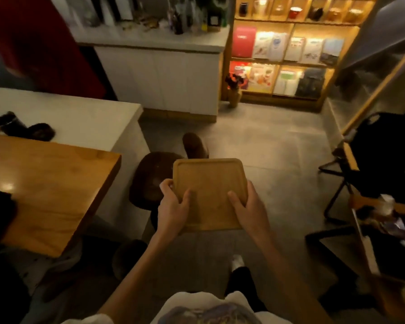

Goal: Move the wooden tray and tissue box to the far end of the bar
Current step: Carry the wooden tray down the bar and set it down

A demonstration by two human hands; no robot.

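Head view: left hand [173, 208] and right hand [249, 206] grip the wooden tray [209, 183] by its near corners, thumbs on top. Wooden surface [47, 183] lies left of the left hand; just beyond that hand, apparently a dark stool [150, 181].

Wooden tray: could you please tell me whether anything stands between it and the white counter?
Nothing visible does. The left hand and right hand hold the wooden tray in the air by a dark stool, with open space up to the white counter. Some dark things lie on its left part.
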